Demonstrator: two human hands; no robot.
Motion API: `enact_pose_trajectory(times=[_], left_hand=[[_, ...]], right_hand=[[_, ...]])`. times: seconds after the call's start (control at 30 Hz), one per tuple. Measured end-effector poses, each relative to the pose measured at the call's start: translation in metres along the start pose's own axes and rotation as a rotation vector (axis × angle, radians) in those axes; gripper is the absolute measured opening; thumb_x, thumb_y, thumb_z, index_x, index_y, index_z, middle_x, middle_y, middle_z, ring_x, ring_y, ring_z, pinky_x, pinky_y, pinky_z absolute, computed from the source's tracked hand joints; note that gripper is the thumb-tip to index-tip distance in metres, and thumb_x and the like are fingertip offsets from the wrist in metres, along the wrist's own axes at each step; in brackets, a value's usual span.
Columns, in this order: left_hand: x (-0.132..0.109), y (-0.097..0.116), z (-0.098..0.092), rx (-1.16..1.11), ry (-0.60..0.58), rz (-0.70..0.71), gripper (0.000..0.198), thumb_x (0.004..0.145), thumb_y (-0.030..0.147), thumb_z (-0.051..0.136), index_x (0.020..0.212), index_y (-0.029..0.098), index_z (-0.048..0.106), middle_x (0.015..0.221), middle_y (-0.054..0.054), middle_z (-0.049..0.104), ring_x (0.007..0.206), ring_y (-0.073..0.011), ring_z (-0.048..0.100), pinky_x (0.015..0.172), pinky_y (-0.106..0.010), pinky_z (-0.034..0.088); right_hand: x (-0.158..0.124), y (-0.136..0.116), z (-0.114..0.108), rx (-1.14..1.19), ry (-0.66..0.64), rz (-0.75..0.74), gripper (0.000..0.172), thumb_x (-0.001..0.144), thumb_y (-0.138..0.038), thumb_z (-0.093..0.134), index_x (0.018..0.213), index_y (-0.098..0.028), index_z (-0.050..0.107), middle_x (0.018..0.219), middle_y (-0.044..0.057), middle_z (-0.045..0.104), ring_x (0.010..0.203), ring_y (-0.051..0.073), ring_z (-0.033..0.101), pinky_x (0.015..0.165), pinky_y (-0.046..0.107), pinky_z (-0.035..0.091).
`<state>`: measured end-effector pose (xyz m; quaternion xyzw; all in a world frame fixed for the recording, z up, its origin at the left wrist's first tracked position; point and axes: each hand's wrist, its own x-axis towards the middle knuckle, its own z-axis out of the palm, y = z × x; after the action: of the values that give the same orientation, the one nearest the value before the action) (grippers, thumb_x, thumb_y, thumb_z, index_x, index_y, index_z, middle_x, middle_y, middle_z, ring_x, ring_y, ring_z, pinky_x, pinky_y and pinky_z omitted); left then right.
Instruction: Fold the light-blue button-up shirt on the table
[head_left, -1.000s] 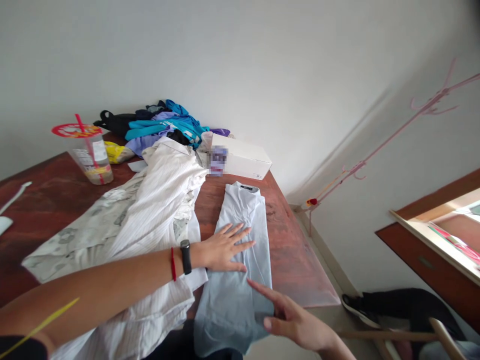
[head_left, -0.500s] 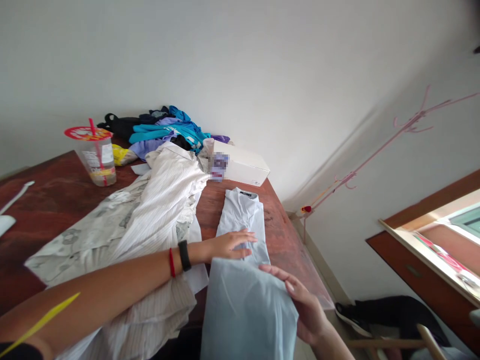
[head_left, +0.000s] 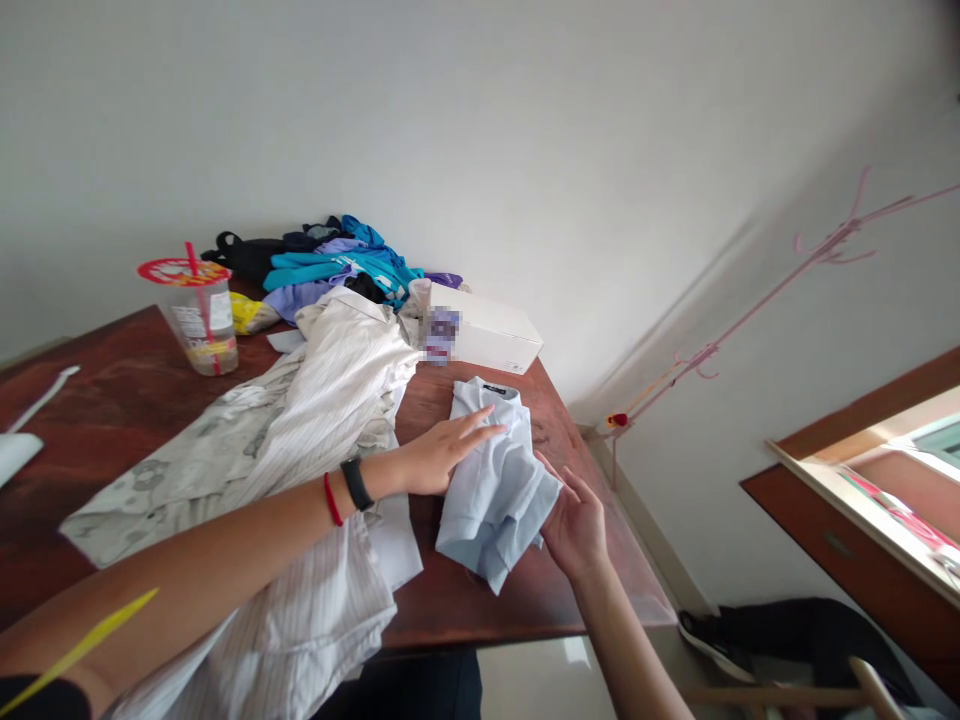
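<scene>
A light blue shirt (head_left: pixel 495 500) lies on the table, folded narrow, its collar with a dark label toward the far side. Its near end is bunched in loose folds. My left hand (head_left: pixel 442 450) reaches across from the left and rests on the shirt's upper part, fingers stretched and apart. At the shirt's right edge is my right hand (head_left: pixel 577 515), palm turned toward the cloth. Its visible fingers are extended and spread, with a corner of fabric against them; part of that hand is hidden behind the cloth.
To the left lie a striped white shirt (head_left: pixel 322 390) and a patterned pale garment (head_left: pixel 180 470). Beyond are a heap of blue and dark clothes (head_left: pixel 337 265), a white box (head_left: pixel 487 330) and a plastic cup (head_left: pixel 199 320) with a straw. A pink rack (head_left: pixel 720 340) leans by the wall.
The shirt's near part, raised toward me before, has dropped onto the table in folds. My right hand has moved forward along the right edge; my left hand has shifted slightly forward and left.
</scene>
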<state>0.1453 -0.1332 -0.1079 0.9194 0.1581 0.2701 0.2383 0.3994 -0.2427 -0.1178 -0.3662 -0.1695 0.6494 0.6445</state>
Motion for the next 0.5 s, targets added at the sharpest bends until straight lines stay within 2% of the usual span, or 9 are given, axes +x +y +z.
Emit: enact_pose_trajectory(times=[0.13,0.27,0.33,0.4,0.5], left_hand=[[-0.005,-0.001,-0.007,0.12,-0.255,0.026,0.097,0.071,0.001,0.068,0.159,0.025,0.038,0.171,-0.01,0.022,0.158,-0.038,0.013,0.127,-0.058,0.011],[-0.007,-0.004,-0.008,0.098,-0.383,-0.016,0.102,0.067,0.009,0.077,0.16,0.021,0.038,0.169,-0.016,0.025,0.156,-0.0433,0.013,0.124,-0.064,0.013],[-0.006,-0.004,-0.009,0.066,-0.425,-0.033,0.106,0.064,0.007,0.077,0.161,0.02,0.036,0.169,-0.017,0.025,0.156,-0.0428,0.015,0.124,-0.063,0.016],[-0.006,-0.004,-0.01,0.027,-0.454,-0.056,0.109,0.063,0.006,0.079,0.162,0.019,0.034,0.169,-0.017,0.024,0.156,-0.0416,0.016,0.124,-0.06,0.018],[-0.005,-0.002,-0.012,-0.023,-0.476,-0.1,0.105,0.068,0.018,0.086,0.161,0.021,0.037,0.169,-0.017,0.023,0.156,-0.0421,0.014,0.125,-0.059,0.017]], right_hand=[[0.013,0.007,-0.003,-0.004,0.07,0.012,0.039,0.09,-0.027,0.062,0.127,-0.016,0.065,0.101,0.008,0.08,0.09,0.025,0.077,0.083,0.04,0.064],[0.011,0.012,-0.001,-0.064,0.129,-0.027,0.04,0.091,-0.036,0.067,0.128,-0.02,0.065,0.102,0.006,0.08,0.088,0.024,0.077,0.079,0.035,0.064],[0.005,0.015,0.0,-0.141,0.113,-0.06,0.054,0.09,-0.044,0.07,0.139,-0.026,0.057,0.109,0.005,0.079,0.088,0.024,0.076,0.075,0.035,0.063],[-0.004,0.017,0.0,-0.251,0.076,-0.091,0.073,0.089,-0.051,0.072,0.154,-0.035,0.041,0.117,0.004,0.076,0.085,0.023,0.075,0.07,0.036,0.063],[-0.02,0.021,0.0,-0.445,0.013,-0.129,0.094,0.087,-0.053,0.073,0.162,-0.044,0.017,0.118,0.003,0.074,0.071,0.019,0.071,0.062,0.034,0.061]])
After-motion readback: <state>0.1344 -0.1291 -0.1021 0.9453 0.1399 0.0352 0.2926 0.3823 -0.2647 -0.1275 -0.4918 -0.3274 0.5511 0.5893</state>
